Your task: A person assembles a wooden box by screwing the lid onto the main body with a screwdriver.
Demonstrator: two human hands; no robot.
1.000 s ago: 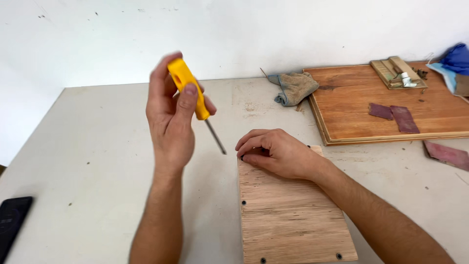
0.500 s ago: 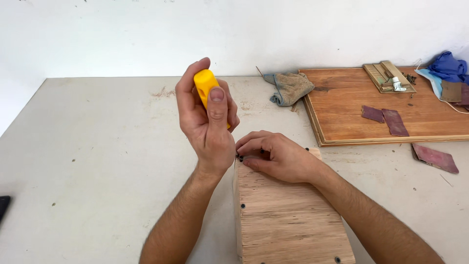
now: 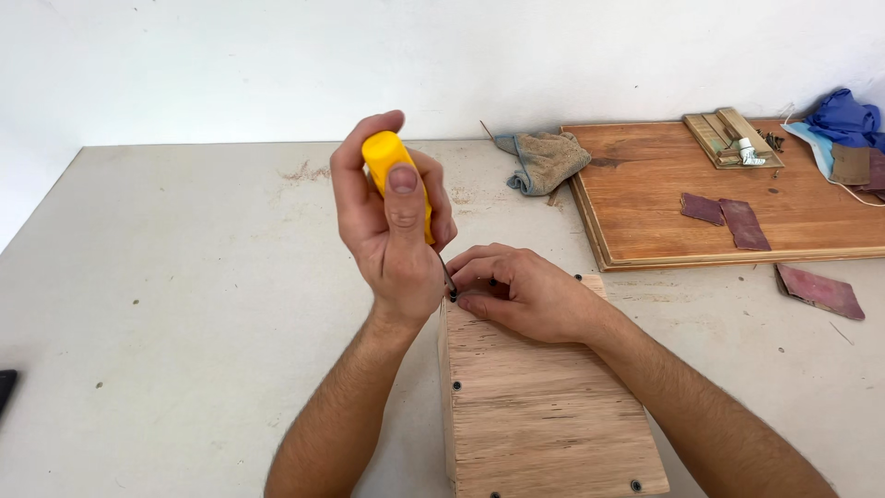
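Note:
My left hand (image 3: 392,231) grips a yellow-handled screwdriver (image 3: 387,161), held nearly upright with its tip down at the far left corner of a plywood box (image 3: 544,415). Dark screws sit along the box's edges. My right hand (image 3: 521,290) rests on the box's far end, its fingertips pinched around the screwdriver tip, where a small dark screw shows at the corner. The shaft is mostly hidden behind my left hand.
A wooden board (image 3: 737,194) lies at the right with sandpaper pieces (image 3: 728,217), small wood strips (image 3: 728,134) and blue cloth (image 3: 843,115). A grey rag (image 3: 544,161) lies beyond the box. Another sandpaper piece (image 3: 820,290) lies on the grey table (image 3: 184,304). A dark object (image 3: 5,387) is at the left edge.
My left hand brought the screwdriver from the left, tilted in the air, over to the box corner and set it upright. My right hand stayed on the box's far end.

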